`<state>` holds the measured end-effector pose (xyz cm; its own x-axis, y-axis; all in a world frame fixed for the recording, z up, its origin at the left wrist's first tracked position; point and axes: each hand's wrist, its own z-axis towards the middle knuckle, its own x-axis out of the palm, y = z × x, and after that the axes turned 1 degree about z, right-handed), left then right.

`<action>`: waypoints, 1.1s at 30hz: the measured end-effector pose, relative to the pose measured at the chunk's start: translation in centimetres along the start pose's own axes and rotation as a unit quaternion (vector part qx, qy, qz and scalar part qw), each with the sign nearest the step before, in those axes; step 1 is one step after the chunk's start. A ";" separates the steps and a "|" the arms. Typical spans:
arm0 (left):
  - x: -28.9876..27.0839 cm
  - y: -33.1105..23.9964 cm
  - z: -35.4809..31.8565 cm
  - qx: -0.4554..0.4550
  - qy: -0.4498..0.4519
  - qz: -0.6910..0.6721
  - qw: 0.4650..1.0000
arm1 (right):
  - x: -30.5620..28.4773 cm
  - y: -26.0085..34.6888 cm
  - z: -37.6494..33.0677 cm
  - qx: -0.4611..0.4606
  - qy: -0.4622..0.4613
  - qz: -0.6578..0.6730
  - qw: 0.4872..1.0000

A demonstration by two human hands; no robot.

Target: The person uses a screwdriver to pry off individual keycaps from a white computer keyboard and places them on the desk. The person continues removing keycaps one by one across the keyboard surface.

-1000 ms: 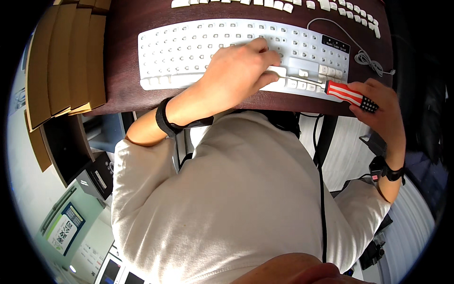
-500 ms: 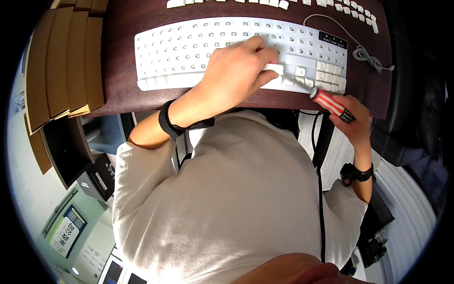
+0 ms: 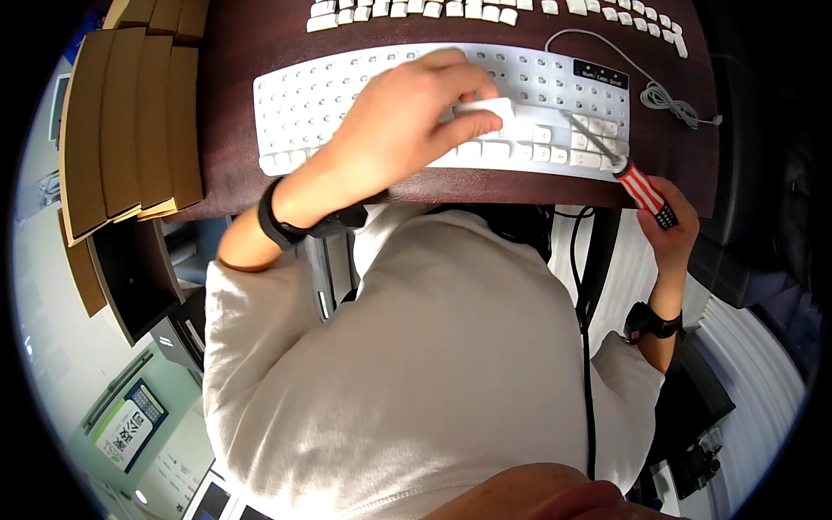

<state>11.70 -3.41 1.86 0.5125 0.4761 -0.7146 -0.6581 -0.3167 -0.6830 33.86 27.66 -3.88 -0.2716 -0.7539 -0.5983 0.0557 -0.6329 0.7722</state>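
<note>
A white keyboard (image 3: 303,104) lies on a dark brown desk (image 3: 227,147). My left hand (image 3: 400,121) reaches over its middle and pinches a long white keycap (image 3: 485,109) between thumb and fingers. My right hand (image 3: 672,227) is below the desk's front edge at the right and grips a screwdriver (image 3: 640,189) with a red and white striped handle. Its metal shaft points up and left, with the tip among the keys at the keyboard's right end. Both wrists carry black bands.
A row of loose white keycaps (image 3: 485,9) lies along the desk's far edge. The keyboard's grey cable (image 3: 663,94) coils at the right. Flat brown cardboard pieces (image 3: 130,121) are stacked at the left. A black cable (image 3: 582,286) hangs under the desk.
My right hand has swung the screwdriver from lying across the keyboard's corner to pointing its tip into the right-hand keys. My left hand now pinches a long keycap.
</note>
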 end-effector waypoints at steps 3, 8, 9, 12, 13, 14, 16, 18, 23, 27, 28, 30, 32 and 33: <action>-1.5 -0.7 3.2 0.075 -0.008 0.119 0.990 | -0.7 -2.1 -0.8 0.057 -0.040 0.058 0.996; -0.7 -0.1 11.0 0.123 0.061 0.237 0.962 | -0.2 -3.6 -1.0 0.081 -0.078 0.104 0.988; -0.2 0.4 12.0 0.122 0.071 0.249 0.958 | -0.2 -4.0 -1.1 0.080 -0.073 0.116 0.987; 1.3 2.2 13.7 0.129 0.084 0.273 0.950 | -0.1 -3.9 -0.9 0.069 -0.073 0.118 0.988; 1.8 2.6 14.1 0.132 0.086 0.279 0.947 | -0.1 -4.1 -1.1 0.080 -0.074 0.142 0.984; 2.1 2.9 14.3 0.124 0.092 0.283 0.947 | -0.1 -4.2 -1.1 0.071 -0.074 0.134 0.986; 2.7 3.2 14.7 0.106 0.106 0.290 0.945 | 0.0 -4.0 -1.0 0.053 -0.073 0.117 0.989; 2.8 3.4 14.8 0.113 0.109 0.311 0.937 | 0.0 -4.0 -0.8 0.038 -0.074 0.104 0.991; 3.0 3.4 14.8 0.107 0.114 0.330 0.931 | -0.1 -4.1 -0.8 0.040 -0.069 0.099 0.992; 3.1 3.6 15.1 0.125 0.106 0.330 0.930 | -0.2 -4.0 -0.8 0.038 -0.062 0.096 0.993; 3.0 3.6 15.1 0.130 0.099 0.329 0.930 | -0.2 -4.0 -0.8 0.039 -0.061 0.098 0.993; 3.0 3.7 15.0 0.130 0.084 0.318 0.935 | -0.1 -3.8 -0.6 0.028 -0.065 0.089 0.993; 2.6 3.3 14.8 0.121 0.069 0.295 0.945 | -0.1 -3.8 -0.6 0.031 -0.066 0.087 0.994; 2.1 2.7 14.8 0.119 0.067 0.279 0.951 | -0.1 -4.0 -0.8 0.039 -0.065 0.089 0.993</action>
<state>2.88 8.88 0.72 0.1014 0.1747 -0.9794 -0.9458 -0.2882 -0.1493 34.42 30.16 -7.05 -0.3862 -0.8200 -0.4225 0.0406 -0.4727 0.8803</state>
